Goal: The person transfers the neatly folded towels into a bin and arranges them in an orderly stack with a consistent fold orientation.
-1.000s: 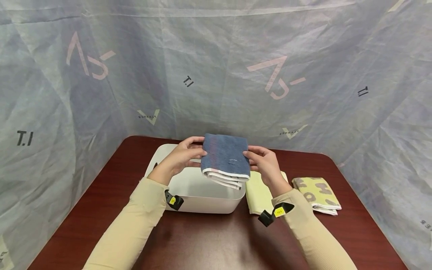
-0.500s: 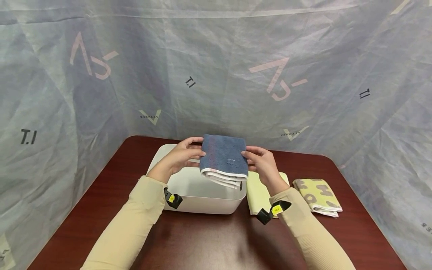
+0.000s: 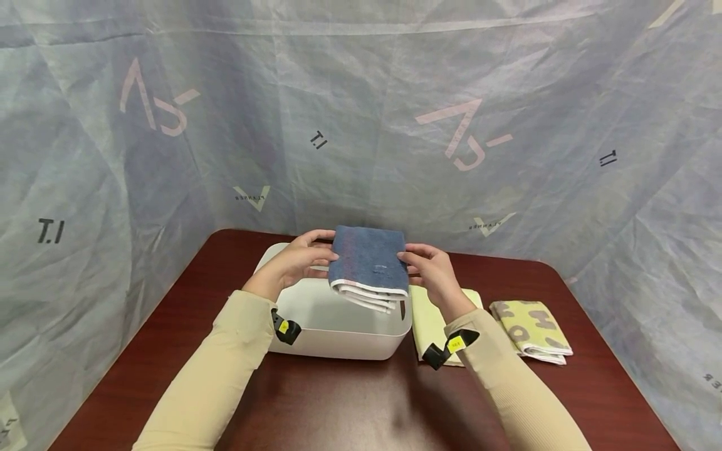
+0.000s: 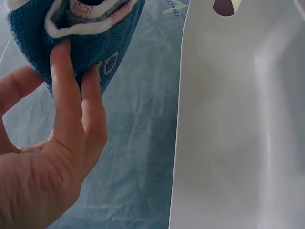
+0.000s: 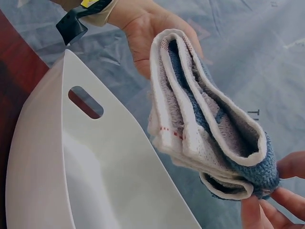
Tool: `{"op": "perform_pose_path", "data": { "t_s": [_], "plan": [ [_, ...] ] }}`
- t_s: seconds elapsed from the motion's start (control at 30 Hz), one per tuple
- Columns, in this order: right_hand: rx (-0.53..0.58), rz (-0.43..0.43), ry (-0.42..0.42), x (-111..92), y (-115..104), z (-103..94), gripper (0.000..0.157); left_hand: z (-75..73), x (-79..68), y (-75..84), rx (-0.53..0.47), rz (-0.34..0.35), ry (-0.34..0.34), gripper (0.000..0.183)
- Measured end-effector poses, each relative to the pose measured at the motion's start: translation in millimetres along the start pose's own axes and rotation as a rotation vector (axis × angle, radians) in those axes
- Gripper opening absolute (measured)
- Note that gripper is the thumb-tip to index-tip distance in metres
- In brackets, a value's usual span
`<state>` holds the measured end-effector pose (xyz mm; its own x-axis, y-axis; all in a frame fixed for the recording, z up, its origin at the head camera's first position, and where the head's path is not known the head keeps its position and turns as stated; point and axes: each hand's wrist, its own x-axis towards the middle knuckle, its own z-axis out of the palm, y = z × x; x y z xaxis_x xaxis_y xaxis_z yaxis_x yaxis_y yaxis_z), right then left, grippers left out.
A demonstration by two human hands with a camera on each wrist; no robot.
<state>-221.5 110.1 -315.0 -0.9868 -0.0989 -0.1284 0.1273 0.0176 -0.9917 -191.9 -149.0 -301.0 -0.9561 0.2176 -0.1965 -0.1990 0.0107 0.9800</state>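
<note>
A folded blue towel with white edging is held up over the white bin, between both hands. My left hand pinches its left side, thumb on top and fingers beneath. On the opposite side, my right hand grips the towel the same way. The right wrist view shows the towel's stacked layers end-on, apart from the bin wall. In the left wrist view, fingertips press into the blue terry cloth.
To the right of the bin lies a folded pale yellow cloth, partly behind the right wrist. Farther right is a folded yellow towel with grey letters. All stand on a dark red-brown table, with grey sheeting behind.
Both hands and the blue towel have shifted slightly left over the bin. The grip on the towel looks the same. The view has tilted a little.
</note>
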Motion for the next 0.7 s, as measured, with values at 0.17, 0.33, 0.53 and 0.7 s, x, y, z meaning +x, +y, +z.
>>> {"op": "perform_pose_path", "data": {
  "t_s": [0.17,0.33,0.53,0.7],
  "plan": [
    [-0.014,0.003,-0.009,2,1,2.1,0.035,-3.7,3.4,-1.4,-0.003,-0.02,0.009,0.062],
    [-0.018,0.009,-0.009,7,2,4.8,0.034,-7.8,6.6,-1.0,-0.001,-0.051,0.019,0.062],
    [-0.036,0.027,0.003,10,4,7.5,0.032,-10.5,10.2,-4.0,0.003,-0.062,0.015,0.062],
    [-0.052,0.044,0.002,13,4,10.4,0.034,-15.0,9.8,-5.8,0.0,-0.035,-0.008,0.064]
  ]
}}
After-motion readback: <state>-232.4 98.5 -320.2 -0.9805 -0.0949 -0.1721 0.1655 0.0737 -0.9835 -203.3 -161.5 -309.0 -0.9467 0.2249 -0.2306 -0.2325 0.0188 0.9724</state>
